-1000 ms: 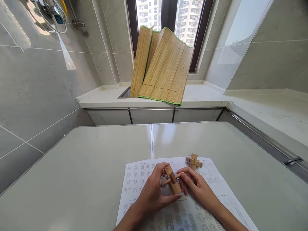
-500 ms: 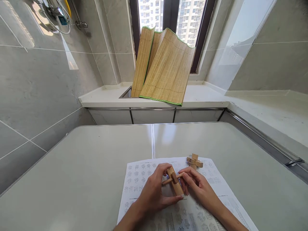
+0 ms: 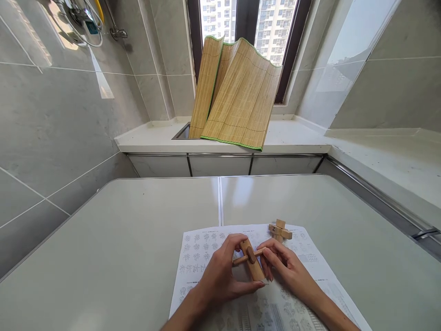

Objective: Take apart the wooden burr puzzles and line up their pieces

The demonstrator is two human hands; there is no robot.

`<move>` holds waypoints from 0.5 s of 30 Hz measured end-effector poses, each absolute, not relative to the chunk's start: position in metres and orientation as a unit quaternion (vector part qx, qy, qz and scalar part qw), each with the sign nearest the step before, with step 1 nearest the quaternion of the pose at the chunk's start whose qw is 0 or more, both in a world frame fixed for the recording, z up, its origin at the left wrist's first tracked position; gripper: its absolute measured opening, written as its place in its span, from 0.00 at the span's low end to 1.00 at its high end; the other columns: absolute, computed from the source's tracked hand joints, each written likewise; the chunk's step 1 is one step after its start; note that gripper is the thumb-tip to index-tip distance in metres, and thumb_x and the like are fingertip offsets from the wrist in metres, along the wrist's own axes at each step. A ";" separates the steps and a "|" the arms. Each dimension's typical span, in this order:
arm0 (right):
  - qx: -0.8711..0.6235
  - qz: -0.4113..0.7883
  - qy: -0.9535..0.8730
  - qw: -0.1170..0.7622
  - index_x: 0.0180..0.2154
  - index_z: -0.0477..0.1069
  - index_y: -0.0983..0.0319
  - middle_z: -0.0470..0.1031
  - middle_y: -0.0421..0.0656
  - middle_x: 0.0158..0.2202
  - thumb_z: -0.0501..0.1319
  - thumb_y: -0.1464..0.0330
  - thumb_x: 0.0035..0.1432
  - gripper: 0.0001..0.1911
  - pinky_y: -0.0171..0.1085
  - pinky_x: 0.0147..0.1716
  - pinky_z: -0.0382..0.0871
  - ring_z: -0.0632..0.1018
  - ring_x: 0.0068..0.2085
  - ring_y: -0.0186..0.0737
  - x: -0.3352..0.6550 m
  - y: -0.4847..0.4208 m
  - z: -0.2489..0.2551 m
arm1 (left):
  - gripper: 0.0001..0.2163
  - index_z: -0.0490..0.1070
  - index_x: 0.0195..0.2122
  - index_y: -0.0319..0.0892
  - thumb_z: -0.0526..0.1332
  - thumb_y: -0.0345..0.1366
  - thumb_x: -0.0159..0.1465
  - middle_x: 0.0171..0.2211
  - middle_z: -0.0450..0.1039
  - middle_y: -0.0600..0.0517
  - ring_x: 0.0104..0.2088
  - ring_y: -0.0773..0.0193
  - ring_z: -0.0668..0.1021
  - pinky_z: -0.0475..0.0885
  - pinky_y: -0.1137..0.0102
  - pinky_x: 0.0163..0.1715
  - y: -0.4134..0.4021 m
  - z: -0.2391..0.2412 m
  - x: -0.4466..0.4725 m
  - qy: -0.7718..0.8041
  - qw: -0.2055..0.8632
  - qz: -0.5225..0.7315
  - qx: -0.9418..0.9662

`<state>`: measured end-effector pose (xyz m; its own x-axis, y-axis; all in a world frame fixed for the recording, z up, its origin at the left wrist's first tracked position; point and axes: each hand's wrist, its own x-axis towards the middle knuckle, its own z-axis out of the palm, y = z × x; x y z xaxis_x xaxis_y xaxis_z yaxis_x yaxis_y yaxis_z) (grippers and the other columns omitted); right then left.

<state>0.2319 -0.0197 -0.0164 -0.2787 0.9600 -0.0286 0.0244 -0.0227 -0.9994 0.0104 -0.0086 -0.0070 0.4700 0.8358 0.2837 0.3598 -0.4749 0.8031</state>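
Note:
My left hand (image 3: 220, 271) grips a wooden block (image 3: 255, 269) by its two ends, thumb at the near end and fingers at the far end. A thin round wooden rod (image 3: 240, 260) crosses the block, and a darker rounded piece sits at the crossing. My right hand (image 3: 284, 264) pinches the rod's right end between thumb and fingertips. Behind the right hand, an assembled wooden burr puzzle (image 3: 280, 230) marked with a "2" rests on the printed sheet (image 3: 196, 243). The sheet shows many small line drawings and lies under both hands.
The pale table (image 3: 103, 257) has a seam down its middle. Beyond its far edge, a folded bamboo mat (image 3: 241, 96) leans on a white ledge (image 3: 296, 135) before a window. Tiled walls (image 3: 62, 119) stand on both sides, with a shower fitting (image 3: 84, 20) at upper left.
Both hands keep their hold on the block and rod, with hardly any movement between them. The whole view has shifted slightly.

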 end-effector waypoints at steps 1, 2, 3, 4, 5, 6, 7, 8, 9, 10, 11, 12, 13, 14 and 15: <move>-0.438 0.565 -0.563 0.416 0.41 0.73 0.61 0.72 0.38 0.24 0.58 0.47 0.70 0.23 0.38 0.32 0.67 0.72 0.26 0.38 0.232 -0.020 -0.017 | 0.40 0.61 0.61 0.50 0.80 0.40 0.51 0.54 0.73 0.48 0.50 0.54 0.78 0.76 0.59 0.53 -0.009 -0.007 0.010 0.386 0.350 0.345 0.781; -0.439 0.565 -0.560 0.418 0.41 0.73 0.61 0.71 0.37 0.24 0.58 0.47 0.70 0.23 0.38 0.31 0.66 0.72 0.25 0.37 0.231 -0.020 -0.017 | 0.40 0.61 0.61 0.50 0.80 0.40 0.50 0.54 0.73 0.47 0.50 0.53 0.78 0.76 0.58 0.53 -0.009 -0.007 0.010 0.391 0.360 0.344 0.774; -0.438 0.567 -0.558 0.420 0.39 0.73 0.61 0.71 0.37 0.24 0.59 0.46 0.70 0.24 0.38 0.31 0.66 0.72 0.25 0.37 0.231 -0.020 -0.017 | 0.40 0.62 0.61 0.49 0.80 0.41 0.50 0.54 0.74 0.47 0.51 0.52 0.78 0.76 0.58 0.54 -0.009 -0.007 0.010 0.396 0.372 0.343 0.766; -0.435 0.571 -0.554 0.422 0.38 0.72 0.61 0.71 0.37 0.23 0.59 0.46 0.70 0.24 0.37 0.30 0.66 0.72 0.24 0.37 0.230 -0.020 -0.017 | 0.40 0.63 0.61 0.49 0.79 0.41 0.50 0.54 0.74 0.47 0.51 0.51 0.78 0.75 0.57 0.55 -0.009 -0.007 0.010 0.401 0.386 0.342 0.757; -0.430 0.577 -0.549 0.425 0.38 0.72 0.61 0.71 0.37 0.23 0.59 0.46 0.70 0.24 0.37 0.29 0.66 0.72 0.24 0.37 0.230 -0.020 -0.017 | 0.39 0.63 0.61 0.49 0.79 0.41 0.50 0.54 0.74 0.46 0.52 0.50 0.78 0.74 0.56 0.56 -0.009 -0.006 0.009 0.405 0.403 0.341 0.746; -0.423 0.585 -0.544 0.428 0.38 0.71 0.61 0.71 0.38 0.23 0.59 0.46 0.70 0.24 0.37 0.29 0.67 0.72 0.24 0.37 0.229 -0.021 -0.017 | 0.38 0.64 0.61 0.48 0.79 0.41 0.51 0.54 0.75 0.46 0.52 0.50 0.78 0.73 0.55 0.57 -0.008 -0.006 0.009 0.407 0.422 0.344 0.733; -0.417 0.593 -0.536 0.433 0.39 0.71 0.61 0.72 0.38 0.24 0.59 0.45 0.70 0.24 0.37 0.28 0.67 0.72 0.24 0.36 0.228 -0.021 -0.018 | 0.37 0.65 0.60 0.48 0.78 0.42 0.52 0.54 0.75 0.45 0.53 0.49 0.78 0.72 0.54 0.59 -0.007 -0.006 0.008 0.407 0.444 0.349 0.718; -0.412 0.600 -0.527 0.439 0.41 0.70 0.60 0.73 0.39 0.26 0.59 0.45 0.69 0.24 0.36 0.27 0.67 0.73 0.24 0.36 0.228 -0.021 -0.018 | 0.35 0.65 0.60 0.47 0.77 0.42 0.53 0.55 0.75 0.44 0.54 0.48 0.78 0.71 0.53 0.60 -0.006 -0.006 0.007 0.405 0.468 0.357 0.700; -0.407 0.607 -0.520 0.441 0.44 0.70 0.60 0.75 0.39 0.29 0.60 0.45 0.69 0.24 0.36 0.26 0.67 0.73 0.23 0.35 0.227 -0.021 -0.019 | 0.34 0.65 0.61 0.46 0.76 0.44 0.55 0.56 0.75 0.43 0.57 0.46 0.77 0.70 0.53 0.61 -0.004 -0.005 0.006 0.399 0.492 0.369 0.680; -0.403 0.616 -0.516 0.437 0.47 0.69 0.60 0.76 0.40 0.32 0.61 0.45 0.68 0.25 0.36 0.25 0.67 0.73 0.22 0.34 0.226 -0.022 -0.019 | 0.34 0.64 0.61 0.45 0.74 0.47 0.57 0.57 0.74 0.41 0.59 0.45 0.76 0.69 0.52 0.62 -0.003 -0.004 0.004 0.391 0.517 0.381 0.660; -0.397 0.629 -0.516 0.424 0.49 0.68 0.60 0.76 0.40 0.33 0.61 0.45 0.68 0.25 0.35 0.24 0.67 0.73 0.21 0.33 0.225 -0.022 -0.020 | 0.34 0.64 0.62 0.45 0.73 0.51 0.58 0.59 0.73 0.40 0.61 0.43 0.75 0.68 0.52 0.63 -0.002 -0.003 0.003 0.381 0.540 0.390 0.641; -0.390 0.646 -0.517 0.405 0.50 0.67 0.60 0.77 0.40 0.32 0.61 0.46 0.68 0.25 0.34 0.23 0.66 0.73 0.20 0.32 0.224 -0.023 -0.021 | 0.36 0.63 0.62 0.45 0.72 0.54 0.59 0.60 0.73 0.39 0.62 0.42 0.74 0.68 0.52 0.63 -0.001 -0.002 0.002 0.371 0.561 0.394 0.626; -0.379 0.668 -0.516 0.380 0.50 0.67 0.60 0.77 0.39 0.31 0.60 0.46 0.69 0.25 0.33 0.22 0.66 0.73 0.19 0.31 0.223 -0.024 -0.022 | 0.37 0.62 0.63 0.45 0.71 0.57 0.59 0.60 0.72 0.39 0.62 0.41 0.75 0.68 0.52 0.62 0.000 -0.001 0.002 0.362 0.578 0.394 0.616; -0.366 0.692 -0.509 0.358 0.49 0.68 0.61 0.76 0.39 0.30 0.60 0.46 0.70 0.24 0.33 0.22 0.66 0.74 0.19 0.31 0.222 -0.025 -0.023 | 0.38 0.61 0.64 0.45 0.70 0.59 0.59 0.61 0.72 0.39 0.61 0.41 0.75 0.68 0.51 0.62 0.000 0.000 0.001 0.353 0.591 0.389 0.612; -0.352 0.716 -0.496 0.341 0.47 0.69 0.62 0.75 0.39 0.29 0.60 0.47 0.70 0.24 0.32 0.20 0.66 0.74 0.19 0.32 0.220 -0.026 -0.023 | 0.39 0.60 0.65 0.46 0.70 0.59 0.59 0.61 0.72 0.40 0.60 0.42 0.76 0.68 0.51 0.62 0.000 0.001 0.000 0.344 0.602 0.381 0.612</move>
